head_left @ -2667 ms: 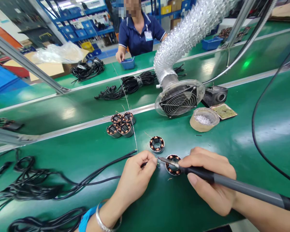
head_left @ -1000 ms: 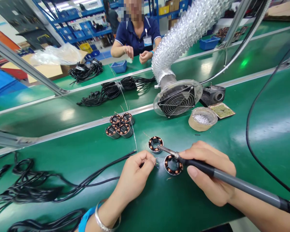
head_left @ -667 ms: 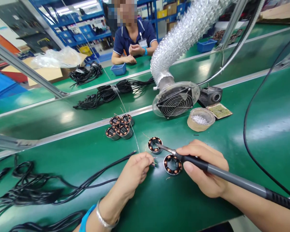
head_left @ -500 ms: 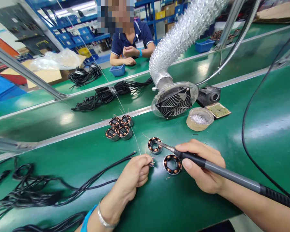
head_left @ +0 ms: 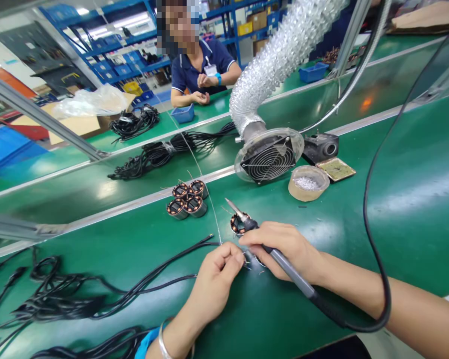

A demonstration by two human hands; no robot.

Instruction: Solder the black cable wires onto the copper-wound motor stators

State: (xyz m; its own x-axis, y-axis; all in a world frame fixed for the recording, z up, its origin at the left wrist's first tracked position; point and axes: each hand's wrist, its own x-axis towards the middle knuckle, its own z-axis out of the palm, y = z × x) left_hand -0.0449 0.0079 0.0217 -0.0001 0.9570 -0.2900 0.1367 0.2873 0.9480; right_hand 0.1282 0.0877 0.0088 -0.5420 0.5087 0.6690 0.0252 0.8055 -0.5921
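My left hand (head_left: 217,281) pinches a cable end, whose thin coloured wires (head_left: 247,264) poke out past the fingertips. A thin solder wire (head_left: 214,209) runs down from above into the same fingers. In my right hand (head_left: 294,249) is a soldering iron (head_left: 294,273), its tip pointing up and left over a copper-wound stator (head_left: 235,227). Whether the tip touches anything I cannot tell; it appears above the stator. A second stator (head_left: 260,261) is mostly covered by my right hand. Black cables (head_left: 145,286) trail leftward from near my left hand.
Several stators (head_left: 187,202) stand grouped by the metal rail. A fume extractor fan (head_left: 271,158) hangs on a foil duct (head_left: 264,65). Behind my right hand are a round tub (head_left: 303,192) and a flat tin (head_left: 336,169). A co-worker (head_left: 200,70) sits opposite.
My right hand has moved left and turned the iron, so its tip rises off the far stator and its cord swings forward. My left hand has shifted slightly right and down.
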